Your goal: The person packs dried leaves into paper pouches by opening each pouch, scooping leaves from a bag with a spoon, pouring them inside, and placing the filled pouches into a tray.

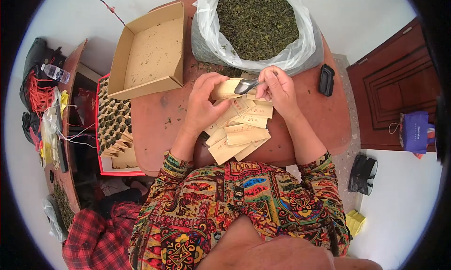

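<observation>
While the left hand (206, 101) pinches a cream paper packet (227, 88) just above the surface (324, 122), the right hand (278, 88) has its fingers closed round the handle of a metal spoon (245, 86), and the bowl sits right at the packet's mouth! Is there leaf in that bowl? Cannot tell from here, nor how full the packet is.

Now for the score. Over to the left, the red-edged box (120, 173) holds row upon row of standing packets (114, 119), many showing dark leaf at their tops, so that share looks done. The rows stop short of the near end, where bare card shows, so I'd judge there's room for more. Below the hands lies an overlapping pile of printed packets (246, 131), apparently flat and waiting their turn. And what a supply at the back: the plastic bag (307, 40) gapes wide, its dried leaves (257, 23) heaped broadly inside (a few crumbs have strayed into the shallow cardboard box (152, 47) beside it).
</observation>
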A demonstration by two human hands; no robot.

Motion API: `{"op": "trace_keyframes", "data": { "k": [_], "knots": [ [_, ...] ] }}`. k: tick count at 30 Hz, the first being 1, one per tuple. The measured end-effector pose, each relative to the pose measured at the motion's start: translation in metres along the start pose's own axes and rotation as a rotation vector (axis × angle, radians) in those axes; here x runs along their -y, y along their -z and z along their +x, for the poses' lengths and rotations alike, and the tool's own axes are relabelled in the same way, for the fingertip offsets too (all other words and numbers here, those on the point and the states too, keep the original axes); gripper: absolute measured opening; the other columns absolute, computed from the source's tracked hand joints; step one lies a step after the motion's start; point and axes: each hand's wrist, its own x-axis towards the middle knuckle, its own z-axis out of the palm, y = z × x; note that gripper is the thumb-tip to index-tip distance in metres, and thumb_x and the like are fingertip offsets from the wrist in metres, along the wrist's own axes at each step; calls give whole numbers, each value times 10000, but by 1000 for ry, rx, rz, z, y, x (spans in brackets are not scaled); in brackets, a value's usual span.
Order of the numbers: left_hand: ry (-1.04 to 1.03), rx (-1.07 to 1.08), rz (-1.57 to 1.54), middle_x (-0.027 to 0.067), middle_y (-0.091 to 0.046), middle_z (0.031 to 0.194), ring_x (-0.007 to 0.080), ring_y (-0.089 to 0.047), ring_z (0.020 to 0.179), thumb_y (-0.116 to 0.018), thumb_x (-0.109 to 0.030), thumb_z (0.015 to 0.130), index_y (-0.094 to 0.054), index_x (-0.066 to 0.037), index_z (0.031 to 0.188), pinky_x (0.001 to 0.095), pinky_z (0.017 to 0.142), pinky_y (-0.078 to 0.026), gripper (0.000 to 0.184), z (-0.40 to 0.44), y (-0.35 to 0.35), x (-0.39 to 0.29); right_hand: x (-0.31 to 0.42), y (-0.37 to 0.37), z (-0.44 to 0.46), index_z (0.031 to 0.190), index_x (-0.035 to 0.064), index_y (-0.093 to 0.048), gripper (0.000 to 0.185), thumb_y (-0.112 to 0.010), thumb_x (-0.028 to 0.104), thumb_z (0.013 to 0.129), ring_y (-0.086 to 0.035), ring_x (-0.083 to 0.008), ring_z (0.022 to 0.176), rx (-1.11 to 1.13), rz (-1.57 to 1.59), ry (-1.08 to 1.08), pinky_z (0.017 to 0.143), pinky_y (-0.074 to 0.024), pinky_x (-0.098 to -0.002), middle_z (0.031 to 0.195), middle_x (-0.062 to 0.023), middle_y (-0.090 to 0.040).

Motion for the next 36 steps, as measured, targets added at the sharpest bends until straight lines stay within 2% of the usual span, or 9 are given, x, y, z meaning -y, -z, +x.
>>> {"op": "trace_keyframes", "data": {
  "k": [3, 9, 15, 23, 26, 30, 33, 36],
  "knots": [
    [30, 43, -49, 108, -550, 1224, 211, -586, 1132, -749, 55, 698, -614, -20, 1159, 316, 963, -506, 486, -2, 1, 4, 8, -4, -1, 973, 36, -569, 242, -480, 245, 1055, -588, -39, 639, -22, -86, 47, 573, -454, -169, 795, -5, -602],
    [128, 60, -203, 82, -502, 1254, 194, -570, 1164, -736, 86, 717, -602, -17, 1190, 312, 984, -509, 502, -5, -2, 13, 11, -4, -4, 967, 32, -568, 252, -478, 249, 1057, -595, -39, 649, -33, -169, 95, 584, -464, -175, 776, -5, -604],
    [152, 49, -316, 80, -499, 1255, 190, -572, 1152, -721, 97, 726, -603, -7, 1199, 309, 988, -494, 499, -7, -5, 21, 4, -4, -2, 982, 47, -571, 268, -462, 278, 1064, -544, -20, 612, -24, -102, 40, 561, -422, -164, 712, -6, -620],
    [30, 49, -100, 97, -576, 1200, 191, -588, 1097, -772, 18, 744, -622, -5, 1202, 297, 954, -481, 483, -4, 0, 7, 6, -2, 3, 996, 60, -583, 250, -468, 273, 1060, -520, -16, 583, -48, 121, -132, 540, -401, -156, 696, -17, -633],
    [22, 42, -85, 98, -598, 1176, 192, -591, 1089, -784, -4, 745, -631, -12, 1195, 294, 937, -486, 476, -6, -2, 9, 0, -3, 4, 1001, 60, -586, 243, -471, 267, 1057, -519, -17, 571, -59, 98, -163, 528, -399, -158, 691, -21, -635],
    [28, 43, -80, 101, -581, 1212, 195, -587, 1119, -781, 0, 763, -614, -2, 1223, 301, 949, -492, 489, -7, -1, 11, 2, -3, 2, 1014, 57, -585, 239, -462, 257, 1058, -519, -20, 567, -51, 60, -91, 529, -402, -157, 699, -25, -638],
    [57, 45, -193, 100, -549, 1254, 201, -580, 1154, -770, 13, 788, -582, 25, 1256, 313, 988, -489, 505, -6, -4, 14, 6, -1, 0, 1026, 52, -582, 233, -457, 246, 1058, -530, -24, 583, -35, 82, -39, 544, -413, -160, 718, -28, -642],
    [62, -40, -181, 118, -648, 1149, 241, -638, 1049, -806, -59, 724, -635, -19, 1184, 328, 890, -524, 492, -5, -6, 10, 7, -3, -3, 1044, 39, -585, 231, -457, 231, 1057, -554, -36, 615, -32, 32, 15, 568, -435, -178, 738, -32, -647]
  ]
}}
